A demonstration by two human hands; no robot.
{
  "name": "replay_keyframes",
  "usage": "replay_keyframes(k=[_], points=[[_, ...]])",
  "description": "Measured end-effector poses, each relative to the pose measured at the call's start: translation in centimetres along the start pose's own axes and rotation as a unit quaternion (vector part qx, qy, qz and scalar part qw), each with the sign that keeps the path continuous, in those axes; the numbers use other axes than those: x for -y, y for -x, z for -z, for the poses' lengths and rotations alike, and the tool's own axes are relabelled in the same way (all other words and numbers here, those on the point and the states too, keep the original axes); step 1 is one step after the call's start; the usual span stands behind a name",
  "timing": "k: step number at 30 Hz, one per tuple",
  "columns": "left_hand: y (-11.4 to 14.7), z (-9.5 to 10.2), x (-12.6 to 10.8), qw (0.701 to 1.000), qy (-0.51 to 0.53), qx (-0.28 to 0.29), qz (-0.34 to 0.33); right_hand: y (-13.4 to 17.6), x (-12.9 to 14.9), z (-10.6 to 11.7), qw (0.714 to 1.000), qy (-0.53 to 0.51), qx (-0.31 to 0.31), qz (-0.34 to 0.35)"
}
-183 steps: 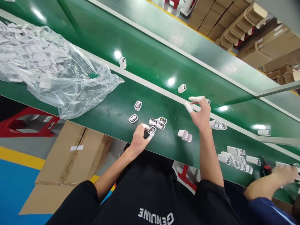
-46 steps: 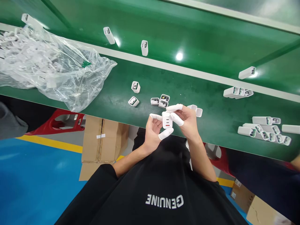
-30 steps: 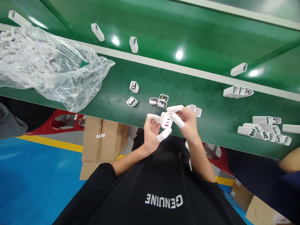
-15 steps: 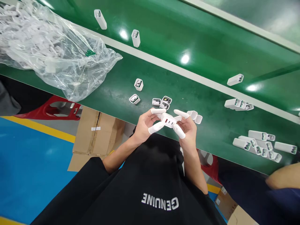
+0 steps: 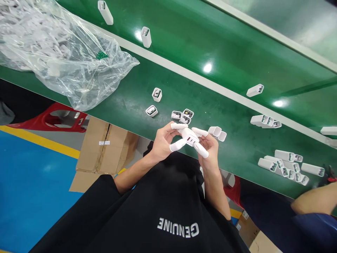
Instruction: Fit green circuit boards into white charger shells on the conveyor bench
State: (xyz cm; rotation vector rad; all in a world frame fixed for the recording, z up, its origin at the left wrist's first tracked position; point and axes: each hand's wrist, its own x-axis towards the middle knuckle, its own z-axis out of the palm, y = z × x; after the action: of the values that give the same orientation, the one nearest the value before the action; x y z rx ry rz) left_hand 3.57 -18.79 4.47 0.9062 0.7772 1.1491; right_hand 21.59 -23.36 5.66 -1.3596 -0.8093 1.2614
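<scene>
Between my two hands is a white USB charger, its port face turned toward me with one red port and two narrow slots. My left hand grips its left side between thumb and fingers, and my right hand pinches the right side. White finger cots cover the fingertips. Just beyond the left fingers, three open white housings with circuit parts inside stand close together. Past my right fingers are several white housings.
A clear plastic bag of white parts lies at the left. Two open housings stand left of centre. More white housings lie grouped at the right, near a person's arm. Cardboard boxes stand below the green table.
The charger has tilted a little in my hands, showing more of its upper face. My right hand's fingers have shifted slightly along it. The camera view has moved slightly.
</scene>
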Motion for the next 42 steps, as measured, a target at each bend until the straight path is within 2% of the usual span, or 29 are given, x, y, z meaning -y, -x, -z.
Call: replay_keyframes(k=[3, 6, 8, 10, 12, 14, 16, 17, 19, 21, 23, 26, 30, 32, 34, 37, 38, 39, 41, 42], points=[[-0.1, 0.4, 0.2, 1.000, 0.000, 0.001, 0.003, -0.1, -0.3, -0.3, 1.000, -0.006, 0.005, -0.001], [-0.1, 0.9, 0.4, 1.000, -0.008, 0.014, -0.016, 0.0, 0.1, 0.0, 0.999, 0.002, 0.048, 0.003], [-0.2, 1.3, 0.7, 0.998, -0.035, 0.029, -0.048, -0.4, 1.1, 0.8, 0.995, 0.036, 0.089, 0.014], [-0.2, 1.8, 1.1, 0.988, -0.109, 0.014, -0.106, -2.1, 2.5, 2.1, 0.987, 0.111, 0.103, 0.050], [-0.3, 2.5, 1.8, 0.955, -0.223, -0.059, -0.187, -5.4, 4.0, 3.9, 0.966, 0.222, 0.067, 0.117], [-0.6, 3.2, 2.8, 0.901, -0.332, -0.131, -0.246, -10.4, 5.4, 5.5, 0.919, 0.342, -0.003, 0.194], [-1.1, 3.8, 4.0, 0.872, -0.397, -0.144, -0.245, -16.5, 6.5, 6.8, 0.865, 0.437, -0.061, 0.239], [-1.4, 4.0, 4.5, 0.874, -0.412, -0.129, -0.224, -19.5, 6.9, 7.2, 0.845, 0.469, -0.084, 0.243], [-2.0, 4.3, 5.4, 0.890, -0.416, -0.092, -0.165, -24.8, 7.3, 7.5, 0.836, 0.480, -0.102, 0.246], [-2.5, 4.5, 5.9, 0.903, -0.405, -0.074, -0.122, -28.6, 7.3, 7.3, 0.835, 0.479, -0.105, 0.249], [-2.8, 4.4, 5.9, 0.909, -0.396, -0.072, -0.107, -30.8, 7.0, 7.0, 0.836, 0.479, -0.102, 0.245], [-3.1, 4.3, 5.5, 0.913, -0.387, -0.079, -0.105, -31.8, 6.6, 6.8, 0.839, 0.483, -0.094, 0.235], [-3.2, 4.0, 5.0, 0.923, -0.357, -0.096, -0.101, -30.2, 6.8, 6.6, 0.839, 0.481, -0.086, 0.239], [-3.0, 4.0, 4.8, 0.942, -0.305, -0.120, -0.072, -27.5, 7.1, 5.9, 0.839, 0.474, -0.080, 0.255], [-2.6, 4.1, 4.3, 0.966, -0.214, -0.140, -0.026, -23.4, 7.5, 4.9, 0.843, 0.460, -0.043, 0.277], [-1.8, 3.9, 2.8, 0.990, -0.041, -0.127, 0.053, -15.3, 7.9, 3.1, 0.855, 0.419, 0.114, 0.284], [-1.5, 3.7, 2.1, 0.990, 0.013, -0.114, 0.080, -12.6, 7.9, 2.5, 0.861, 0.388, 0.185, 0.270], [-1.2, 3.4, 1.4, 0.987, 0.061, -0.103, 0.107, -10.1, 7.8, 2.0, 0.864, 0.369, 0.231, 0.255], [-0.7, 2.7, 0.0, 0.976, 0.128, -0.086, 0.151, -6.2, 7.3, 1.1, 0.871, 0.347, 0.278, 0.211], [-0.5, 2.3, -0.6, 0.972, 0.147, -0.081, 0.165, -4.9, 6.8, 0.8, 0.879, 0.337, 0.278, 0.190]])
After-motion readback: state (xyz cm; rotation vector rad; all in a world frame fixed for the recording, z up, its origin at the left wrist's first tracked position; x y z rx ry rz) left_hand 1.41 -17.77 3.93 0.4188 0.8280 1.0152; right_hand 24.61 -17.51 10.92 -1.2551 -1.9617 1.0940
